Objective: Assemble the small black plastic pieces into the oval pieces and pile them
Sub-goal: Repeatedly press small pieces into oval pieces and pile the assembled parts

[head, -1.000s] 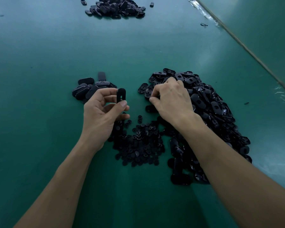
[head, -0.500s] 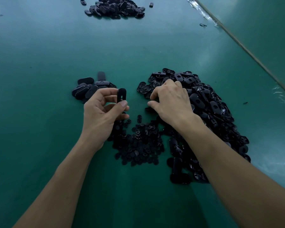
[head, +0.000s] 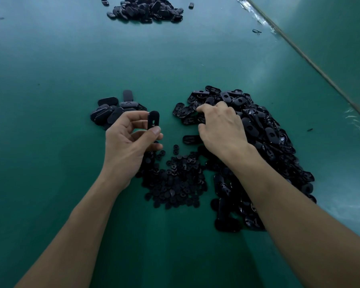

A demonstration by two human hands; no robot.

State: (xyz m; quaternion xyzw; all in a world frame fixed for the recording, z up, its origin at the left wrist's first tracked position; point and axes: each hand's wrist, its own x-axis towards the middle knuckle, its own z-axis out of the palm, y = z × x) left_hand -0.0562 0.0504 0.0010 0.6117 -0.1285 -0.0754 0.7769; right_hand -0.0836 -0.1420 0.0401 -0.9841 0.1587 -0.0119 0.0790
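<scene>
Left hand (head: 127,144), at 9 o'clock of the small-piece heap (head: 176,179): pinched one oval piece (head: 153,119) upright between thumb and fingers, clear of the green table (head: 50,80). Right hand (head: 220,129): palm down, fingers curled into the 10 o'clock edge of the big oval heap (head: 258,142); grip unclear. Small pile (head: 114,111) at 11 o'clock of the left hand; another pile (head: 146,9) far off at 12 o'clock.

One black oval piece (head: 153,119) held upright above the counter; loose oval pieces (head: 258,142) heaped at right; small black pieces (head: 175,179) piled centrally; a flat-lying pile (head: 114,111) at left.
</scene>
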